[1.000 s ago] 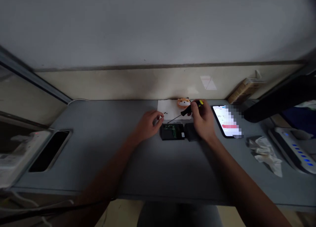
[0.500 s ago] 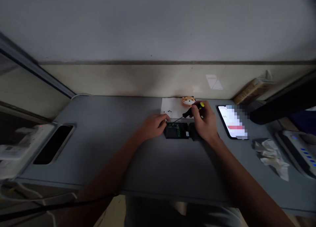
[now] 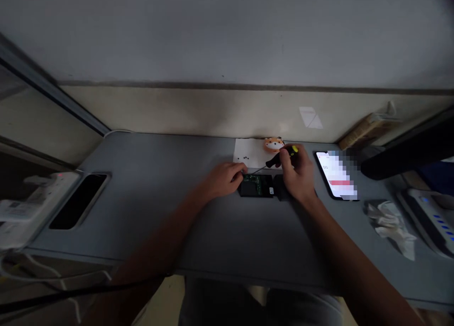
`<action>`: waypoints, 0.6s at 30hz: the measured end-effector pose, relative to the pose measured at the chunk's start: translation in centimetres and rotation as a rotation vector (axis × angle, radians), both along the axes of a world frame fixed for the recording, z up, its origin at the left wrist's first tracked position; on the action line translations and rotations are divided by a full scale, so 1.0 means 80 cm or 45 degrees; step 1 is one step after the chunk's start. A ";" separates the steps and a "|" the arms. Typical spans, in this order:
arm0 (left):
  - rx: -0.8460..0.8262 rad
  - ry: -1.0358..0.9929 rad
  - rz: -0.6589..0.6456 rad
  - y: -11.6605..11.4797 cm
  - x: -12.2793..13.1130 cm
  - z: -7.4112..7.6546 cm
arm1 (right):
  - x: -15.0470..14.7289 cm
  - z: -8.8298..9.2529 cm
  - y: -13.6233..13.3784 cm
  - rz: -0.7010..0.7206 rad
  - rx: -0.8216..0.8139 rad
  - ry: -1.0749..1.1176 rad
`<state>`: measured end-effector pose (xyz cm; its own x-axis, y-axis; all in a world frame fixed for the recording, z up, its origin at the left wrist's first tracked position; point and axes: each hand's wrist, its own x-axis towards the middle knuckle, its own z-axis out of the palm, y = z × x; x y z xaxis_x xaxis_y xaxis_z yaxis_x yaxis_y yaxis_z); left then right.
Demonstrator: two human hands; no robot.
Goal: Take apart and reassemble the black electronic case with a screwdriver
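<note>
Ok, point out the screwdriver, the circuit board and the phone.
screwdriver (image 3: 274,162), head view, on its black handle
circuit board (image 3: 257,184), head view, on the green middle
phone (image 3: 335,175), head view, on the lit screen

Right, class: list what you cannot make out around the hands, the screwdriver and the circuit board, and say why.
Head view, phone: screen pixelated, unreadable.
Head view, screwdriver: tip too thin and dim; contact with circuit board unclear.
Head view, black part: mostly under the right hand.
Head view, specks on paper: too small to identify.
Head view, power strip: cut by right edge.
</note>
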<state>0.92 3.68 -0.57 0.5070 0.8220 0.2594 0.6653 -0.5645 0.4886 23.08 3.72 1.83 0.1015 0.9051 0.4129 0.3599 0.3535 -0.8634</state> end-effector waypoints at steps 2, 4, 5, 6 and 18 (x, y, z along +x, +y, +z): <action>0.003 0.006 -0.008 0.000 0.001 -0.001 | -0.001 0.000 -0.001 0.007 0.010 -0.012; 0.008 0.012 -0.007 0.000 0.002 -0.001 | -0.002 0.002 -0.002 0.006 0.027 -0.018; 0.009 0.011 -0.007 0.000 0.002 -0.001 | -0.003 0.003 -0.003 0.007 0.033 -0.021; 0.009 0.006 -0.004 0.000 0.003 -0.002 | -0.003 0.004 -0.003 0.011 0.040 -0.028; -0.021 -0.054 0.026 -0.002 0.007 0.000 | -0.047 0.042 0.004 0.194 0.173 -0.129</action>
